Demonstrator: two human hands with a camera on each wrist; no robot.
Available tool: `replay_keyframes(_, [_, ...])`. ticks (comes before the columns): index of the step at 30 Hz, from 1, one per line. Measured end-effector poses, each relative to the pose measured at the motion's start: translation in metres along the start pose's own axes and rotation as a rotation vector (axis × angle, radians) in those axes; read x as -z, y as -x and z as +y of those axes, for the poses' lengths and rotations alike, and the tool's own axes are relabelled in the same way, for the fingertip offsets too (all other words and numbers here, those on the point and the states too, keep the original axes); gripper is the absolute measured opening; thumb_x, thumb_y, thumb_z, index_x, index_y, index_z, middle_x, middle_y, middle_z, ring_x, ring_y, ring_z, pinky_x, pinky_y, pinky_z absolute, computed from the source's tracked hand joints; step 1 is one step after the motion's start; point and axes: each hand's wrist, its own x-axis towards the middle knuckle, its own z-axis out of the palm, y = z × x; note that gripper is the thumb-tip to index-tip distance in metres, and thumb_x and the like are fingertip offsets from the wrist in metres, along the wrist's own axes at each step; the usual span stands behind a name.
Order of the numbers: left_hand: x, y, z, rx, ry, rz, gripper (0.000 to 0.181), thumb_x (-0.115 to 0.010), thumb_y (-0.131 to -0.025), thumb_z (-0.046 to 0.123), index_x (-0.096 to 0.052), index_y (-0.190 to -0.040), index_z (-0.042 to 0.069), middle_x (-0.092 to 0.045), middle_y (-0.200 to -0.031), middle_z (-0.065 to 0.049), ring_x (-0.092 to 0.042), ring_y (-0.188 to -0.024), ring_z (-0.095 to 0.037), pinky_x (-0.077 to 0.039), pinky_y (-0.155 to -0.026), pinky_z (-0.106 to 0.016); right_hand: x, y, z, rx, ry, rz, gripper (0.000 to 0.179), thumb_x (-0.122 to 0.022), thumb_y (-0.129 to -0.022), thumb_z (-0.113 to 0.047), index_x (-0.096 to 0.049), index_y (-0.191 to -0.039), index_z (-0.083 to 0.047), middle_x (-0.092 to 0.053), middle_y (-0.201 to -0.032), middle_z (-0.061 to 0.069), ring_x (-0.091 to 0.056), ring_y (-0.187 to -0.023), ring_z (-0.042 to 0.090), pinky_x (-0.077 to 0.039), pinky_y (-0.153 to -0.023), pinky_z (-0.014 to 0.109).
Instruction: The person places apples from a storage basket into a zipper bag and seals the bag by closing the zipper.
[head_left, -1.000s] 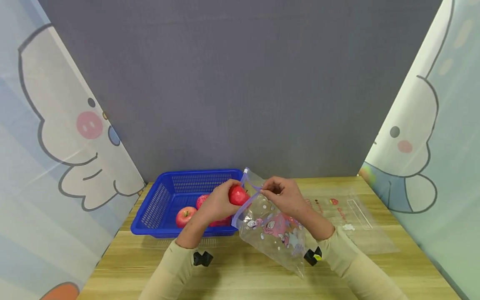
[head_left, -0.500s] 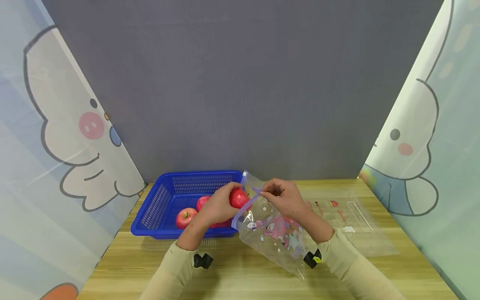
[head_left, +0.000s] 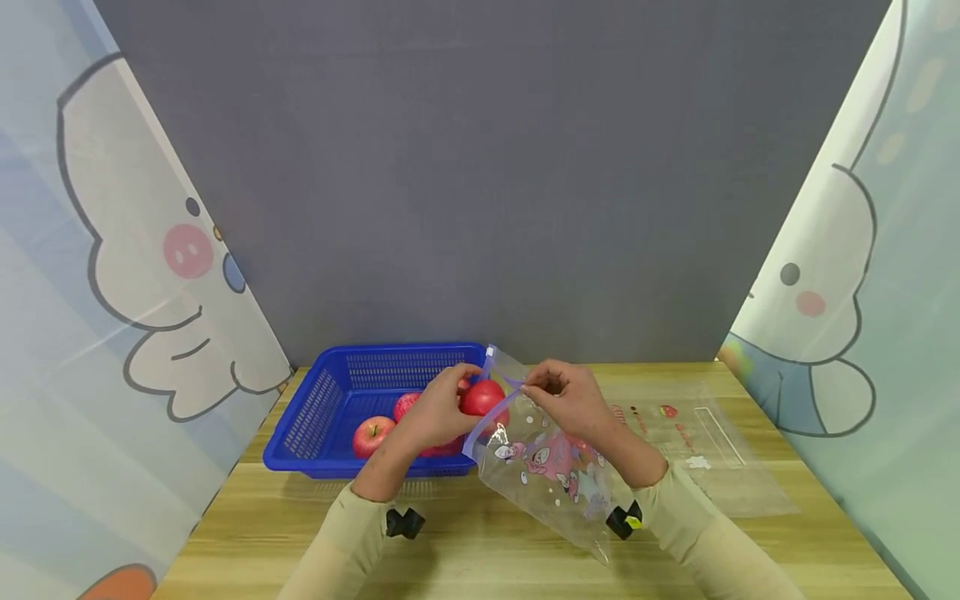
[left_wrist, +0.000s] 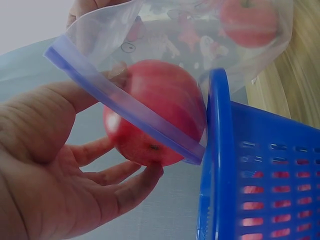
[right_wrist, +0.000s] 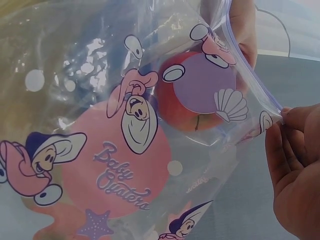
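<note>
A red apple (head_left: 483,398) sits in the mouth of a clear zip bag (head_left: 540,483), part of it behind the purple zip strip. My left hand (left_wrist: 65,155) holds this apple, thumb on one side and fingertips on the other. The bag is printed with pink cartoon oysters (right_wrist: 137,110). Thumb and fingers of my right hand (head_left: 566,396) pinch the bag's edge at the zip. Another apple (left_wrist: 248,22) lies deeper in the bag. The bag's mouth stands beside the blue basket (left_wrist: 219,150), close to its rim.
More apples lie in the basket, one of them (head_left: 372,435) near its front wall. Flat on the wooden table (head_left: 480,567) at the right is a second clear bag (head_left: 712,450) with red print. A grey panel (head_left: 480,183) rises behind the table.
The apple in my left hand has moved slightly right, farther into the bag's mouth. My right hand keeps its pinch on the bag edge and has barely moved.
</note>
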Motion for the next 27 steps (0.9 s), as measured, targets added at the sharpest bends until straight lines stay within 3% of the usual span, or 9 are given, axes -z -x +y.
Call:
replay_keyframes(11, [-0.0031,0.0006,-0.003,-0.028,0.104,-0.009,0.08,-0.087,-0.071,0.012,-0.043,-0.138,0.007,-0.047,-0.13,-0.014,-0.055,-0.113,-0.037,-0.052,-0.086,-0.046,0.0006,0.0014,0.0036,-0.011,-0.016,0.002,0.005,-0.072,-0.088,-0.006,-0.069,-0.086,-0.01,-0.066,-0.076,0.007,-0.055,-0.057,0.014,-0.046,-0.049,0.026])
replay_keyframes(20, [-0.0041,0.0031,-0.0035,-0.057,0.095,-0.014,0.077,-0.086,-0.072,0.013,-0.045,-0.138,0.006,-0.05,-0.128,-0.018,-0.055,-0.113,-0.038,-0.051,-0.087,-0.05,0.0015,0.0013,0.0045,-0.005,-0.019,0.006,0.004,-0.072,-0.088,-0.008,-0.069,-0.086,-0.009,-0.066,-0.074,0.0,-0.057,-0.056,0.015,-0.046,-0.048,0.027])
replay_keyframes(27, [-0.003,0.0035,-0.0088,-0.066,0.08,0.007,0.066,-0.083,-0.077,0.013,-0.05,-0.134,0.005,-0.052,-0.126,-0.019,-0.056,-0.111,-0.039,-0.052,-0.084,-0.048,0.0039,-0.0001,0.0024,-0.018,-0.037,0.026,0.004,-0.072,-0.088,-0.006,-0.069,-0.087,-0.009,-0.068,-0.074,0.003,-0.057,-0.057,0.015,-0.044,-0.047,0.027])
